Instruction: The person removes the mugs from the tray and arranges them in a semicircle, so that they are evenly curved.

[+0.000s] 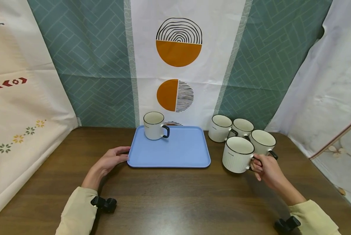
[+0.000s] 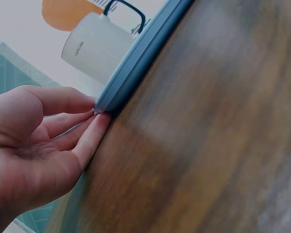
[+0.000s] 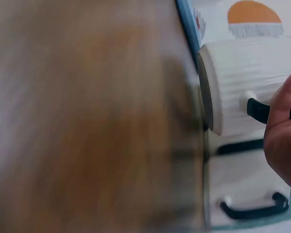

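Note:
My right hand (image 1: 268,168) grips the black handle of a white ribbed mug (image 1: 237,156). This mug is upright and raised a little off the table, its underside showing in the right wrist view. Behind it several similar white mugs with dark rims stand close together, among them one at the left (image 1: 219,130) and one at the right (image 1: 263,140). A light blue tray (image 1: 178,153) lies flat on the table, bearing a white mug (image 1: 153,127) at its back left. My left hand (image 1: 113,160) pinches the tray's left edge between thumb and fingers.
The brown wooden table (image 1: 169,202) runs back to a hanging cloth (image 1: 99,65) with green and white panels. A pale patterned cloth (image 1: 22,130) hangs at the left, and another white cloth (image 1: 334,98) at the right.

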`<state>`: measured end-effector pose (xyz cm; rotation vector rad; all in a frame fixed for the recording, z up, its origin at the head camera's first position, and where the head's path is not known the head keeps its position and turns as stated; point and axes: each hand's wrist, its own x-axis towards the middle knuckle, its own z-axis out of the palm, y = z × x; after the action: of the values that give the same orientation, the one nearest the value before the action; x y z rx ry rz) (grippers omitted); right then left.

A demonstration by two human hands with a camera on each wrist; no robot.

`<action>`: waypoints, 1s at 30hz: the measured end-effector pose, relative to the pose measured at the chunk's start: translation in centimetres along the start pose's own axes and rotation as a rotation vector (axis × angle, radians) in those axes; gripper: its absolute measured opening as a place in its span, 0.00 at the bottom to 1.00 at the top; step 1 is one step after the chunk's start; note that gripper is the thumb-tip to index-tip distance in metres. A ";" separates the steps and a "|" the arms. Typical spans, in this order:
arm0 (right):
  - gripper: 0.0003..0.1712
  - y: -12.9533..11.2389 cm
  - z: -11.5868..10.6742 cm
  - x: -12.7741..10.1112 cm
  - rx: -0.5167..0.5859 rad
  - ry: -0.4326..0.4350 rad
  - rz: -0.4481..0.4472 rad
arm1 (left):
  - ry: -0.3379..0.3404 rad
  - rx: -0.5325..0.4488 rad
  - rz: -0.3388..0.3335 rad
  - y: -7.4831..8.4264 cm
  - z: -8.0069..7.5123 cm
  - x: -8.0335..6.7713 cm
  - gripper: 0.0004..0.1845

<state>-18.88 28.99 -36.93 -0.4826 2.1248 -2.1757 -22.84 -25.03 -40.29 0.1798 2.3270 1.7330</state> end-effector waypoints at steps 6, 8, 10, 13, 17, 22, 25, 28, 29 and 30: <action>0.23 0.1 -2.7 -1.9 -0.024 0.001 -0.021 | -0.004 -0.006 0.000 0.1 0.2 0.2 0.29; 0.23 0.1 -3.5 -2.3 -0.022 -0.030 -0.032 | 0.000 -0.004 -0.007 0.1 0.1 0.2 0.29; 0.22 0.0 -4.3 -2.6 -0.027 -0.075 -0.042 | 0.002 -0.004 -0.014 0.1 0.0 0.2 0.29; 0.22 0.1 -5.4 -2.8 -0.027 -0.134 -0.039 | -0.003 -0.006 -0.018 0.1 -0.1 0.2 0.29; 0.22 0.3 -6.4 -3.0 -0.034 -0.150 -0.039 | -0.005 0.000 -0.017 0.0 -0.1 0.2 0.29; 0.22 0.5 -7.0 -3.2 -0.016 -0.117 -0.046 | -0.010 0.006 -0.007 0.1 0.1 0.1 0.29; 0.23 0.5 -7.3 -3.4 -0.051 -0.099 -0.021 | -0.016 -0.003 0.004 0.1 0.2 0.0 0.29; 0.24 0.3 -7.6 -3.5 -0.128 -0.092 0.017 | -0.012 -0.002 0.013 0.2 0.3 0.0 0.29; 0.24 0.3 -7.7 -3.5 -0.167 -0.082 0.032 | -0.007 -0.002 0.013 0.2 0.3 -0.1 0.29; 0.25 0.2 -7.7 -3.5 -0.208 -0.072 0.045 | -0.004 0.000 0.013 0.3 0.3 -0.1 0.29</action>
<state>-17.62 37.33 -37.74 -0.5122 2.3106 -1.8941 -22.71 -24.70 -40.11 0.1991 2.3283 1.7364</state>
